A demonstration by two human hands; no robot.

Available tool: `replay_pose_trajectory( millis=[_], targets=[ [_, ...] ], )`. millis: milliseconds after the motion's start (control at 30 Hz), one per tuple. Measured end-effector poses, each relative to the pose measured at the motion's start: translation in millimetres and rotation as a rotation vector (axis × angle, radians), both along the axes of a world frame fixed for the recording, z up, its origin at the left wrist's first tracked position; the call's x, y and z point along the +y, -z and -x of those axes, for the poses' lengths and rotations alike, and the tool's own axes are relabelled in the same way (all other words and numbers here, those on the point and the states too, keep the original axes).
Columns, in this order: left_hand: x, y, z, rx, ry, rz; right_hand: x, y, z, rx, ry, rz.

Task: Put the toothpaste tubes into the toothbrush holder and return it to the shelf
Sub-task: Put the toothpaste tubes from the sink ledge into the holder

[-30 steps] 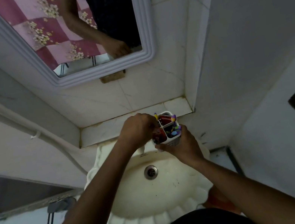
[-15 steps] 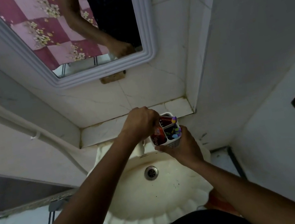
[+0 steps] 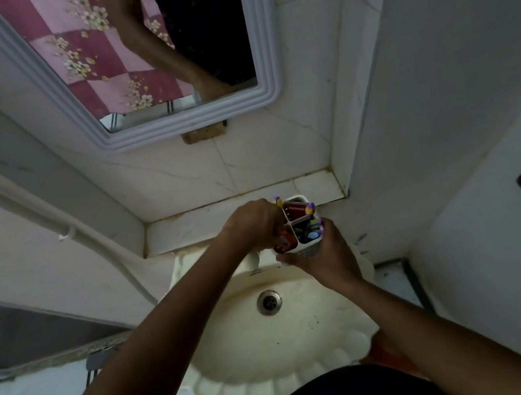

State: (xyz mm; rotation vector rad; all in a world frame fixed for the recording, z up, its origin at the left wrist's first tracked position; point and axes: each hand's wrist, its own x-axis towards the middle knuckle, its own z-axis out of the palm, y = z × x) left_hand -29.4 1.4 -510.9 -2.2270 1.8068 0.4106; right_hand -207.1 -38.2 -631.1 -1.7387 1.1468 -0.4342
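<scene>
A white toothbrush holder with divided compartments is held upright above the back of the sink, just in front of the tiled shelf. My right hand grips it from below and the near side. A red toothpaste tube stands in its far compartment, and a second red tube sits in the near-left one. Purple and yellow toothbrushes stick out of it. My left hand is closed at the holder's left rim, on the second tube.
A cream scalloped sink with a metal drain lies below my hands. A framed mirror hangs above the shelf. A wall juts out on the right of the shelf, and a pipe runs down the left wall.
Both hands have stayed together at the holder. It rose slightly toward the shelf, then came back a little; the left hand keeps pressing at its left compartment.
</scene>
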Motion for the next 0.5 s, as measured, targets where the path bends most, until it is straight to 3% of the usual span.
replay_pose_trajectory(
  millis=[167, 333, 500],
  targets=[
    [8, -2, -15, 0.196, -0.070, 0.117, 0, 7, 0, -0.039, 0.031, -0.016],
    [27, -6, -31, 0.430, -0.242, 0.392, 6, 11, 2, -0.097, 0.016, -0.039],
    [47, -2, -32, 0.541, -0.356, 0.574, 21, 12, -9, -0.095, 0.108, 0.040]
  ],
)
